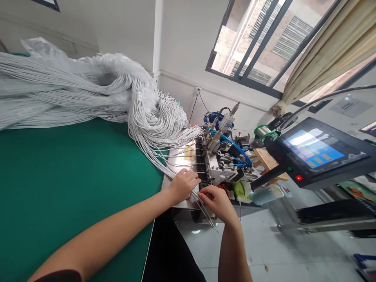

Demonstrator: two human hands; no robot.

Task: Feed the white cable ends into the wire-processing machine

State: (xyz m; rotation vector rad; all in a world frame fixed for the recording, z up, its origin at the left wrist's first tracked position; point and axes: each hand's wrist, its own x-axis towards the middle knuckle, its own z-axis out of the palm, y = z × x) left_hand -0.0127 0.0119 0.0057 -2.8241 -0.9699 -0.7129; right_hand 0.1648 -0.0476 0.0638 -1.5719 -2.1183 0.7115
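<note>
2-handed, gripping white cables [168,170] over the metal plate [183,204], just beside the machine [216,156]: holding them under a curled left hand [183,185], pinching some with the right hand [216,200], loose ends hanging past the plate's edge.

No text can be read; markings on the screen [315,148] and yellow label [188,153] blur.
</note>
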